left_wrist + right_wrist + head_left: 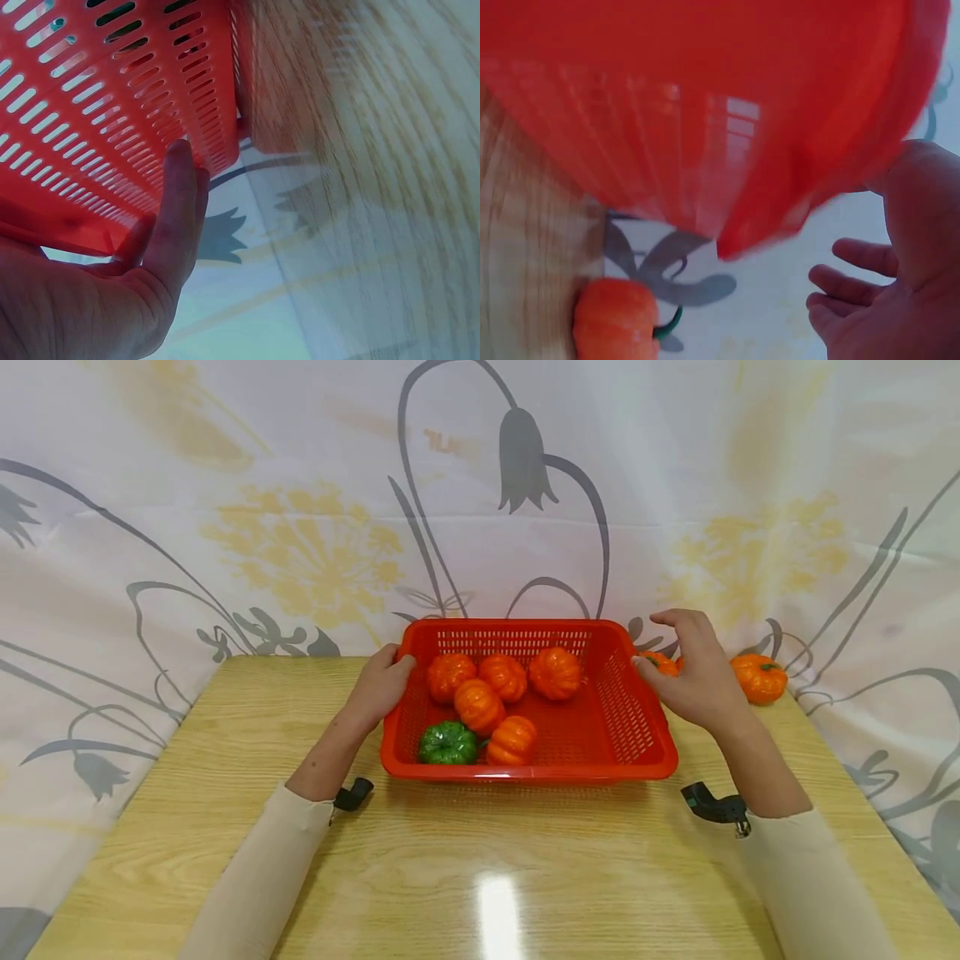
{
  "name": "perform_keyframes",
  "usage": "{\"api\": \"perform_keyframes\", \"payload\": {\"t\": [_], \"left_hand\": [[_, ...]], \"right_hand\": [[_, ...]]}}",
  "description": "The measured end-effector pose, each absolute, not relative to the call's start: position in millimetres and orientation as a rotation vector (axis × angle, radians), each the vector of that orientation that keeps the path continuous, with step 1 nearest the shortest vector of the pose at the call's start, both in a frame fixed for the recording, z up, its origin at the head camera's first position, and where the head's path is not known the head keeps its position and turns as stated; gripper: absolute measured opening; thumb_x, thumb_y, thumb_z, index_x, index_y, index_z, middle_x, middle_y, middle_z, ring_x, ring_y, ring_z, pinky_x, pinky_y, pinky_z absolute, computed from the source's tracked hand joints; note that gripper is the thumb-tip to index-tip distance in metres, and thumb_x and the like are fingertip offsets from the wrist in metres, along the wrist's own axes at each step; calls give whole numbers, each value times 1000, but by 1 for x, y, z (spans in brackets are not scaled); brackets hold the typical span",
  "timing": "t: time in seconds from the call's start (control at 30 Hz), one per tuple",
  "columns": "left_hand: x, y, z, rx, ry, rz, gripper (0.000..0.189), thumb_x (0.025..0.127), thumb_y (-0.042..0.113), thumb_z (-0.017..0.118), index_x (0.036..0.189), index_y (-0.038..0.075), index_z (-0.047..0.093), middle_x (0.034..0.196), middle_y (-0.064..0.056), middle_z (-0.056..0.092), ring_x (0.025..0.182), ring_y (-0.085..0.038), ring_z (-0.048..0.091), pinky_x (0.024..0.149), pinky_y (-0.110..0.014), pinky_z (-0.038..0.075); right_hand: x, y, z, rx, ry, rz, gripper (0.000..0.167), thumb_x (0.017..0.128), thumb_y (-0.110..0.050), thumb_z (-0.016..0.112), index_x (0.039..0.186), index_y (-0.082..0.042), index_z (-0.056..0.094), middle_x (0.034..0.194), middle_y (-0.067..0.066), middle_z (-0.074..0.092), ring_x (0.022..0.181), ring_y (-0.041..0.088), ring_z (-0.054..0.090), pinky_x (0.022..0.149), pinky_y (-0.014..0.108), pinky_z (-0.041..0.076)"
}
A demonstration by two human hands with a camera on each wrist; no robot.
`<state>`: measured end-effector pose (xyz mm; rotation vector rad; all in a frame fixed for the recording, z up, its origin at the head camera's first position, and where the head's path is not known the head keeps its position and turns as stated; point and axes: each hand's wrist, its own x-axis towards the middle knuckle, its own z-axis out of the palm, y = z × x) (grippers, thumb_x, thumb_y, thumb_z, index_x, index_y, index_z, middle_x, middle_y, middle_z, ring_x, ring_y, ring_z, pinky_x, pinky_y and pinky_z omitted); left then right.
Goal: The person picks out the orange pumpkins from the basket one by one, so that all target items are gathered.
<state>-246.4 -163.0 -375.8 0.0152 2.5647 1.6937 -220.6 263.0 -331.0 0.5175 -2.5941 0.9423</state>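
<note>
A red plastic basket (525, 773) with slotted walls holds several small orange pumpkins (556, 673) and one green pumpkin (447, 743). At its left end my left hand (381, 687) grips the rim, thumb over the top; in the left wrist view its fingers (177, 202) lie along the outside of the slotted wall. My right hand (697, 672) is beside the right rim with fingers spread and nothing held. The right wrist view shows those fingers (855, 289) apart from the basket wall (667, 142), while the thumb is right at the rim.
Behind and right of my right hand, an orange pumpkin (759, 678) sits on the wooden table (480, 860). Another orange pumpkin (660, 663) is partly hidden between that hand and the basket. A flower-patterned cloth (480, 485) hangs along the table's far edge.
</note>
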Motion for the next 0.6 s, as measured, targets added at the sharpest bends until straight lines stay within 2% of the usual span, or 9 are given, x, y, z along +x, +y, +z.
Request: {"api": "perform_keyframes", "payload": {"t": [0.13, 0.27, 0.37, 0.6], "left_hand": [[-245, -161, -374, 19, 2557, 1697, 45, 110, 27, 40, 141, -3, 52, 125, -23, 62, 105, -35, 68, 84, -38, 60], [-246, -160, -375, 24, 2561, 1693, 46, 110, 27, 39, 143, -3, 51, 127, -22, 62, 106, -34, 68, 86, -40, 61], [-247, -161, -376, 25, 2567, 1691, 47, 110, 27, 39, 144, -3, 51, 128, -22, 62, 105, -34, 69, 85, -40, 61], [-246, -165, -377, 20, 2588, 1690, 46, 109, 27, 39, 141, -3, 52, 124, -22, 63, 101, -34, 70, 80, -36, 62]], "right_hand": [[-214, 247, -331, 580, -2597, 950, 59, 96, -10, 74, 146, 5, 46, 147, 27, 44, 124, 43, 45, 96, 60, 42], [-207, 230, -332, 618, -2636, 934, 61, 96, -14, 75, 147, 4, 45, 147, 28, 46, 136, 47, 44, 109, 68, 40], [-204, 216, -337, 664, -2658, 915, 63, 96, -16, 77, 147, 4, 45, 147, 28, 49, 140, 48, 44, 115, 68, 37], [-199, 186, -351, 781, -2698, 892, 64, 95, -23, 81, 145, 3, 51, 140, 20, 59, 130, 38, 56, 113, 58, 44]]}}
